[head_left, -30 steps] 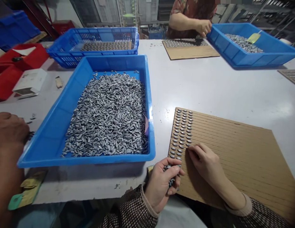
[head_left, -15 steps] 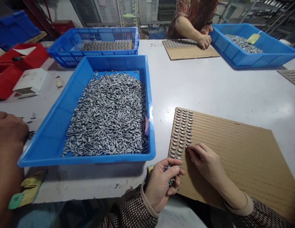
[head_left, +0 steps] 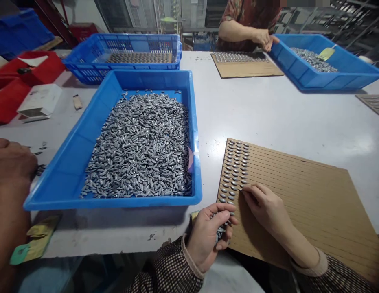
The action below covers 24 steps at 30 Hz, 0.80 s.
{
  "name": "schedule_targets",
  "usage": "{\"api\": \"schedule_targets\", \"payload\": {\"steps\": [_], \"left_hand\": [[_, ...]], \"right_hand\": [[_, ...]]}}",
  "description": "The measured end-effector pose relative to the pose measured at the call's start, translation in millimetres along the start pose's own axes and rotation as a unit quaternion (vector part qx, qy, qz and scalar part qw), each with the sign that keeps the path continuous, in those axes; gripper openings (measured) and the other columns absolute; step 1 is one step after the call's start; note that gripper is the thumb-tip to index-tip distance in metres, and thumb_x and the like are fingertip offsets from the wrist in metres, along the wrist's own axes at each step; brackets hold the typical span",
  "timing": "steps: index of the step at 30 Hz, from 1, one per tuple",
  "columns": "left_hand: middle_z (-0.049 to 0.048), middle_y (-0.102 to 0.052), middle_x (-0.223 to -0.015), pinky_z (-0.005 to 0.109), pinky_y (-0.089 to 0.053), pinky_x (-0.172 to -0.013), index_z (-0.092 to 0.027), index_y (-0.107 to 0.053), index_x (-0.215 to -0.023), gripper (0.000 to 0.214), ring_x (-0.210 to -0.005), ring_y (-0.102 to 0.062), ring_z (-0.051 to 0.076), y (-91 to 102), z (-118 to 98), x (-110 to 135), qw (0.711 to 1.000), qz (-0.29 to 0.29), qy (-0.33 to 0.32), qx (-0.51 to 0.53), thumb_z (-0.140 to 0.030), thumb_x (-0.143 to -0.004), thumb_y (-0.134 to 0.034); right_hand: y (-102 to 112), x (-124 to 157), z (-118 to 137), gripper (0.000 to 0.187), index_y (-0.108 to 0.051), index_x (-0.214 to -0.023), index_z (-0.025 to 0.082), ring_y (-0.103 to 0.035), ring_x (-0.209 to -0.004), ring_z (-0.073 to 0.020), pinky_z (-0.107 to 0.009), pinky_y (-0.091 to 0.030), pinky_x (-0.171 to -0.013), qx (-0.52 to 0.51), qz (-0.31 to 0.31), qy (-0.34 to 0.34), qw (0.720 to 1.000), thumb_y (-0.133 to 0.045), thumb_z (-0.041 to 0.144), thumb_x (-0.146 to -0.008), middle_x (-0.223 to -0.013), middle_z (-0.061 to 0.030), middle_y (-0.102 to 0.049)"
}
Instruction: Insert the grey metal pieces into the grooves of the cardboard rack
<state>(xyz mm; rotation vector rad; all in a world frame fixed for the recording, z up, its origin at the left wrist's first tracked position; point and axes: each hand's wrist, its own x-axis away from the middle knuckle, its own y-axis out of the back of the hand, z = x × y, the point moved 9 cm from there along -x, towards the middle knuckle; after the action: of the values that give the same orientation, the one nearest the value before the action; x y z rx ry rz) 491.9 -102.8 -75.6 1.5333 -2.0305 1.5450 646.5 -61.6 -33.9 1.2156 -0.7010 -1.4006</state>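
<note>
My left hand (head_left: 207, 234) is curled around a small heap of grey metal pieces at the near left corner of a ridged cardboard sheet (head_left: 302, 199). My right hand (head_left: 265, 209) rests on that sheet, fingertips pinched at the edge of the rows of grey pieces (head_left: 235, 171) laid in its grooves. Whether a piece sits between those fingertips is hidden. Left of the sheet stands a blue tray (head_left: 70, 162) holding a large pile of the same grey pieces (head_left: 140, 146).
Across the white table (head_left: 268, 110) another person works at a second cardboard sheet (head_left: 247, 67) and a blue tray (head_left: 299, 69). A third person's hand (head_left: 12, 162) lies at the left edge. A blue crate (head_left: 85, 61), red bins (head_left: 12, 93) and a white box (head_left: 39, 101) stand at the back left.
My hands have barely moved; the view shifted slightly. The person across the table moved a hand from the cardboard sheet back to the blue tray's corner.
</note>
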Motion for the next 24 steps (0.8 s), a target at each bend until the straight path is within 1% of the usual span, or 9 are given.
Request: {"api": "schedule_targets", "payload": {"steps": [2,4,7,10,16,19,22,24], "left_hand": [[0.0027,-0.062,-0.077,0.016,-0.015,-0.036,-0.014,-0.065,-0.099,0.029,-0.049,-0.045,0.004,-0.5,0.2,0.3,1.000,0.003,0.001,0.000,-0.029,-0.075,-0.068],[0.0026,-0.062,-0.076,0.016,-0.015,-0.037,-0.014,-0.064,-0.099,0.028,-0.049,-0.045,0.004,-1.2,0.1,0.6,1.000,0.004,0.003,-0.002,-0.030,-0.076,-0.068],[0.0023,-0.062,-0.075,0.016,-0.015,-0.037,-0.014,-0.064,-0.099,0.028,-0.049,-0.044,0.004,-1.5,-1.5,0.8,1.000,0.002,-0.002,-0.003,-0.030,-0.076,-0.067],[0.0024,-0.062,-0.075,0.016,-0.015,-0.037,-0.014,-0.064,-0.099,0.028,-0.048,-0.044,0.004,-1.5,-0.9,0.3,1.000,0.007,-0.002,0.000,-0.030,-0.076,-0.067],[0.0024,-0.061,-0.077,0.016,-0.015,-0.038,-0.014,-0.064,-0.101,0.028,-0.050,-0.045,0.004,-1.6,0.0,-0.2,1.000,0.011,0.001,-0.005,-0.030,-0.078,-0.067],[0.0021,-0.061,-0.075,0.016,-0.015,-0.038,-0.013,-0.063,-0.101,0.028,-0.049,-0.044,0.004,-3.1,-2.7,0.8,1.000,0.008,-0.004,-0.008,-0.029,-0.079,-0.065],[0.0019,-0.061,-0.075,0.017,-0.014,-0.037,-0.013,-0.061,-0.103,0.029,-0.049,-0.044,0.004,-3.9,-3.5,1.2,1.000,0.007,-0.008,-0.009,-0.029,-0.079,-0.065],[0.0017,-0.062,-0.076,0.017,-0.015,-0.037,-0.015,-0.059,-0.103,0.030,-0.049,-0.044,0.004,-3.7,-3.1,0.7,1.000,0.009,-0.011,-0.006,-0.030,-0.079,-0.066]], "right_hand": [[6.4,-1.7,7.8,0.021,-0.066,-0.091,0.019,-0.059,-0.072,-0.0157,-0.026,-0.043,-0.064,0.025,-0.025,0.015,0.999,-0.047,0.027,-0.097,-0.081,-0.0043,-0.065],[8.9,-4.7,17.4,0.019,-0.067,-0.092,0.020,-0.059,-0.074,-0.0159,-0.026,-0.041,-0.063,0.051,-0.034,0.035,0.998,-0.050,0.027,-0.096,-0.082,-0.0043,-0.065],[3.3,-11.2,27.0,0.019,-0.069,-0.092,0.021,-0.057,-0.077,-0.0170,-0.027,-0.040,-0.065,0.069,-0.011,0.061,0.996,-0.051,0.025,-0.096,-0.083,-0.0050,-0.064],[-2.3,-16.4,28.5,0.020,-0.070,-0.087,0.021,-0.054,-0.076,-0.0169,-0.028,-0.037,-0.065,0.074,0.014,0.081,0.994,-0.051,0.020,-0.094,-0.081,-0.0050,-0.063],[-5.8,-17.0,36.3,0.017,-0.067,-0.088,0.019,-0.049,-0.077,-0.0194,-0.031,-0.035,-0.068,0.113,0.062,0.145,0.981,-0.052,0.011,-0.089,-0.083,-0.0057,-0.061],[-6.9,-18.3,39.7,0.016,-0.066,-0.084,0.018,-0.048,-0.076,-0.0195,-0.031,-0.035,-0.068,0.125,0.069,0.150,0.978,-0.053,0.011,-0.089,-0.079,-0.0058,-0.059],[-7.0,-21.5,38.3,0.017,-0.067,-0.081,0.019,-0.049,-0.075,-0.0190,-0.031,-0.035,-0.067,0.120,0.058,0.143,0.981,-0.053,0.013,-0.090,-0.077,-0.0055,-0.059],[-3.3,-23.1,34.6,0.018,-0.068,-0.083,0.019,-0.051,-0.075,-0.0188,-0.030,-0.037,-0.067,0.099,0.045,0.132,0.985,-0.052,0.015,-0.091,-0.078,-0.0056,-0.061]]}}
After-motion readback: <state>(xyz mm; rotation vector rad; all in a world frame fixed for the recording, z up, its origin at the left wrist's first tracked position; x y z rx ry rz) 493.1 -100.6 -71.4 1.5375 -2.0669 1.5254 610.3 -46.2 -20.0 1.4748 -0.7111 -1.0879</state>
